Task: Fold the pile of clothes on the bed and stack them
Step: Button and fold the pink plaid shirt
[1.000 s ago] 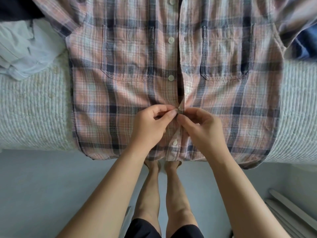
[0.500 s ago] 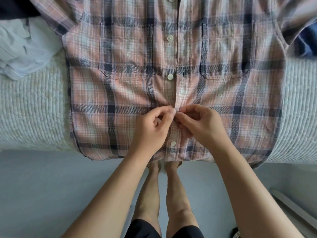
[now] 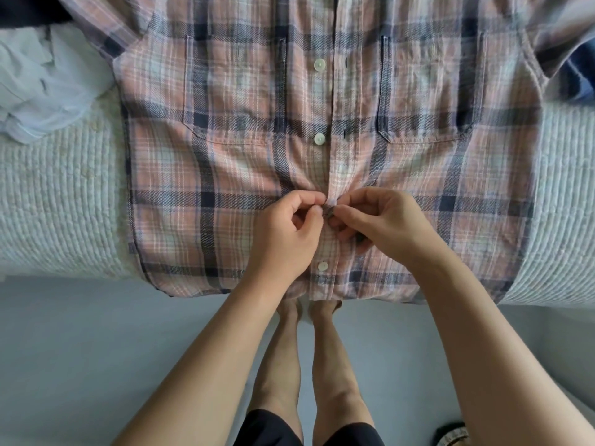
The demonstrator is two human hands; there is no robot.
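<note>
Plaid shirt [image 3: 225, 175] lies front-up and spread flat on the bed [image 3: 61, 201], with its hem hanging just over the bed edge nearest the person. The left hand [image 3: 283, 239] and right hand [image 3: 383, 226] meet at the shirt's front placket. Fingers of both hands are curled narrow, thumb against forefinger, and pinch the placket fabric between them (the button at this point is hidden by the fingertips). Beyond the fingers, two white buttons [image 3: 319, 101] sit along the placket; on the near side of the fingers, one more white button [image 3: 322, 266] shows close to the hem. A chest pocket [image 3: 231, 91] lies beyond and left of the fingers, and a second pocket beyond and right.

The bed carries a pale ribbed quilt, visible on both sides of the shirt. A heap of light blue clothing [image 3: 42, 91] rests on the quilt far left of the fingers, touching the shirt's sleeve. Dark blue fabric [image 3: 576, 82] shows at far right. The floor [image 3: 80, 349] below the bed edge is plain pale grey-blue.
</note>
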